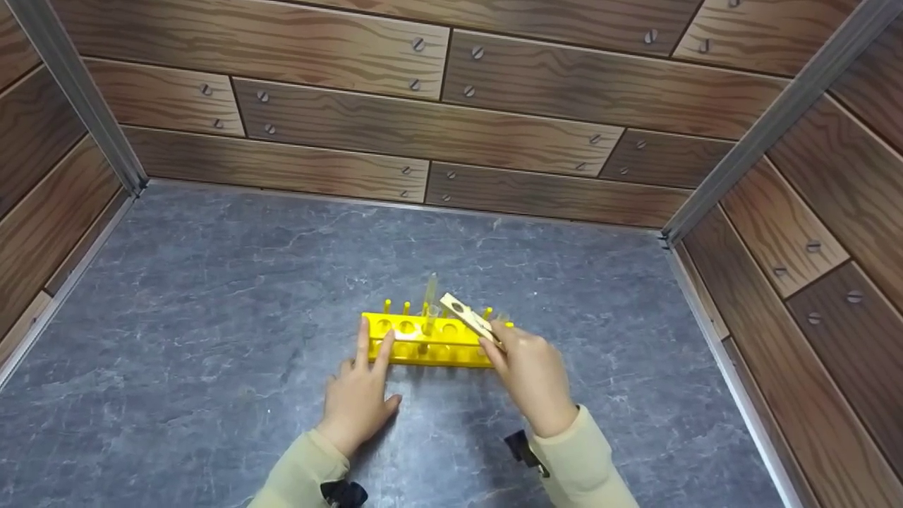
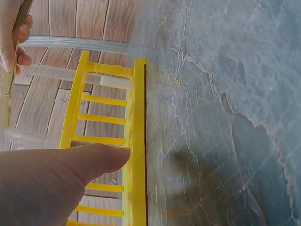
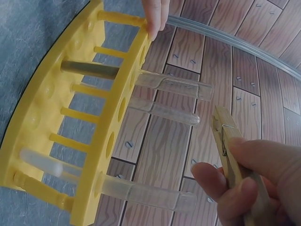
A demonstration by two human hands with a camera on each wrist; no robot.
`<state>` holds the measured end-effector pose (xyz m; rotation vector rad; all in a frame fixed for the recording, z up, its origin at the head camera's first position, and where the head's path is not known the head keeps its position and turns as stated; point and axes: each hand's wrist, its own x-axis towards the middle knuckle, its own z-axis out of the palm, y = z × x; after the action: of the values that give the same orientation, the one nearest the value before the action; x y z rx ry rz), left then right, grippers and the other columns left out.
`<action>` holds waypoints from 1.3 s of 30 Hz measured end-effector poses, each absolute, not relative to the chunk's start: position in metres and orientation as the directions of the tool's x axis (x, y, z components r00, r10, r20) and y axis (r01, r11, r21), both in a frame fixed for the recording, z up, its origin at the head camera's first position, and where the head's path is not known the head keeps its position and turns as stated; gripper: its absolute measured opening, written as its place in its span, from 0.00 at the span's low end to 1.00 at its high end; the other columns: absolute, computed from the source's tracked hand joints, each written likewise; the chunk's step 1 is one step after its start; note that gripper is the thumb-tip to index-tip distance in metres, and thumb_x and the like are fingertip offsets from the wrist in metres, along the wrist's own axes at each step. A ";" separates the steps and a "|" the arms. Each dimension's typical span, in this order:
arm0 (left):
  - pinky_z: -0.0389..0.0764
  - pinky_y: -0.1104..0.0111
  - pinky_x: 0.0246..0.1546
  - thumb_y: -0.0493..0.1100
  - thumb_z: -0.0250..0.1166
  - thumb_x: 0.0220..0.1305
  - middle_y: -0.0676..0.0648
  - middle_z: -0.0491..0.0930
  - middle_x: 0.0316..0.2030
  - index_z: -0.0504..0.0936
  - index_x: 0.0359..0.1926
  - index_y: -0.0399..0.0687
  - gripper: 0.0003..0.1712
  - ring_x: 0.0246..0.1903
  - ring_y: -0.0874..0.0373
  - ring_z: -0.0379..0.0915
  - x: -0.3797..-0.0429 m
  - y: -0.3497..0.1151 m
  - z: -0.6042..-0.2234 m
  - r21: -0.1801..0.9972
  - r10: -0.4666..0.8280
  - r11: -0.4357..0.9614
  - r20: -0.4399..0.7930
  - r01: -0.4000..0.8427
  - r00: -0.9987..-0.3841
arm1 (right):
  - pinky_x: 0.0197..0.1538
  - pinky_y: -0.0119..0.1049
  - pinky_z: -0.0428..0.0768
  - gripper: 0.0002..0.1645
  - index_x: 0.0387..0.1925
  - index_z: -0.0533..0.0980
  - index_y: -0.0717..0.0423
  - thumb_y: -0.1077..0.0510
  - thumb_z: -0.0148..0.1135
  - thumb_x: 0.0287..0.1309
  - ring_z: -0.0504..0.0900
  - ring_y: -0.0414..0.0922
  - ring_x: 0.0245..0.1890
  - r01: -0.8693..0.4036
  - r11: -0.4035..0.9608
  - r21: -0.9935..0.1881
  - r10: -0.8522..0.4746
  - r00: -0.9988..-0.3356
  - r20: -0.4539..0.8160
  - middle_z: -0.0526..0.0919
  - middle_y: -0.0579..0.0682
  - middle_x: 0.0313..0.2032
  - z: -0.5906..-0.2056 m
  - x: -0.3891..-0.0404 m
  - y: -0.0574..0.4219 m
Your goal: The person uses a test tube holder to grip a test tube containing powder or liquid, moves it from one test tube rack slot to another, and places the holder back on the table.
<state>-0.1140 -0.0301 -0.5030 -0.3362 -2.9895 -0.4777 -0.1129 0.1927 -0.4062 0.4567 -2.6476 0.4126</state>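
Observation:
Pinched between thumb and fingers, a wooden test tube clamp [image 3: 225,141] is in my right hand [image 1: 532,370], its jaws over the right half of a yellow test tube rack [image 1: 402,356]. My left hand [image 1: 360,402] rests straight fingers on the rack's left end, its thumb stretched out below. One test tube [image 3: 176,86] with a dark grey lower part stands in the rack, mouth up. Beside it an inverted clear tube [image 3: 164,111] sits with its rounded end up. Another test tube [image 3: 146,193], with white matter at its bottom, stands at the right end, nearest my right hand.
The rack stands on a grey marbled tabletop [image 1: 233,296]. Wood-patterned panels [image 1: 338,120] wall it in at the back and both sides, with grey metal strips [image 1: 769,120] at the corners. Yellow pegs [image 1: 387,306] rise along the rack's far side.

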 end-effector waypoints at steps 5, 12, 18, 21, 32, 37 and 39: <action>0.79 0.47 0.32 0.59 0.71 0.47 0.32 0.37 0.70 0.49 0.73 0.51 0.57 0.38 0.38 0.74 -0.115 -0.030 -0.503 0.302 0.201 0.925 0.123 0.229 -0.972 | 0.17 0.28 0.69 0.13 0.39 0.81 0.59 0.54 0.64 0.56 0.68 0.37 0.14 -0.360 0.906 -0.224 -0.235 -0.866 0.441 0.81 0.49 0.23 -0.405 -0.112 0.195; 0.78 0.45 0.34 0.60 0.71 0.47 0.33 0.36 0.71 0.49 0.73 0.52 0.58 0.40 0.37 0.73 -0.116 -0.030 -0.505 0.291 0.198 0.931 0.108 0.221 -0.974 | 0.22 0.34 0.78 0.19 0.46 0.80 0.61 0.53 0.64 0.57 0.80 0.43 0.21 -0.343 0.910 -0.232 -0.212 -0.868 0.449 0.85 0.56 0.34 -0.404 -0.111 0.200; 0.76 0.42 0.37 0.61 0.70 0.47 0.34 0.34 0.71 0.48 0.73 0.53 0.58 0.46 0.35 0.70 -0.115 -0.030 -0.505 0.293 0.196 0.931 0.107 0.219 -0.975 | 0.24 0.36 0.80 0.20 0.48 0.80 0.61 0.53 0.64 0.57 0.82 0.44 0.23 -0.345 0.911 -0.227 -0.214 -0.864 0.457 0.85 0.56 0.36 -0.405 -0.111 0.204; 0.73 0.38 0.41 0.61 0.70 0.47 0.35 0.33 0.71 0.48 0.73 0.54 0.58 0.51 0.32 0.67 -0.114 -0.030 -0.504 0.297 0.190 0.931 0.097 0.210 -0.977 | 0.21 0.32 0.77 0.20 0.48 0.80 0.61 0.53 0.64 0.57 0.78 0.41 0.19 -0.343 0.910 -0.232 -0.212 -0.867 0.452 0.85 0.56 0.34 -0.406 -0.110 0.205; 0.62 0.31 0.48 0.64 0.69 0.46 0.36 0.32 0.71 0.45 0.73 0.58 0.60 0.59 0.27 0.56 -0.114 -0.029 -0.503 0.289 0.186 0.937 0.064 0.197 -0.980 | 0.24 0.36 0.80 0.20 0.48 0.80 0.60 0.53 0.64 0.56 0.82 0.44 0.23 -0.325 0.916 -0.235 -0.190 -0.868 0.458 0.85 0.56 0.34 -0.405 -0.109 0.208; 0.53 0.30 0.53 0.67 0.69 0.42 0.36 0.38 0.71 0.49 0.73 0.56 0.61 0.62 0.29 0.52 -0.114 -0.031 -0.505 0.223 0.194 0.950 0.122 0.218 -0.973 | 0.20 0.32 0.77 0.19 0.47 0.80 0.60 0.53 0.64 0.56 0.78 0.40 0.18 -0.325 0.914 -0.244 -0.189 -0.871 0.453 0.85 0.55 0.31 -0.405 -0.109 0.209; 0.49 0.30 0.55 0.69 0.69 0.41 0.35 0.39 0.71 0.49 0.73 0.56 0.61 0.64 0.29 0.47 -0.114 -0.031 -0.505 0.200 0.198 0.954 0.135 0.222 -0.971 | 0.20 0.31 0.76 0.19 0.46 0.80 0.61 0.54 0.64 0.56 0.77 0.39 0.17 -0.325 0.912 -0.250 -0.186 -0.872 0.453 0.85 0.55 0.30 -0.405 -0.109 0.209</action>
<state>-0.1141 -0.0313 -0.5046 -0.3231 -2.9928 -0.3259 -0.1086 0.2087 -0.4048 0.3713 -2.6457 0.4473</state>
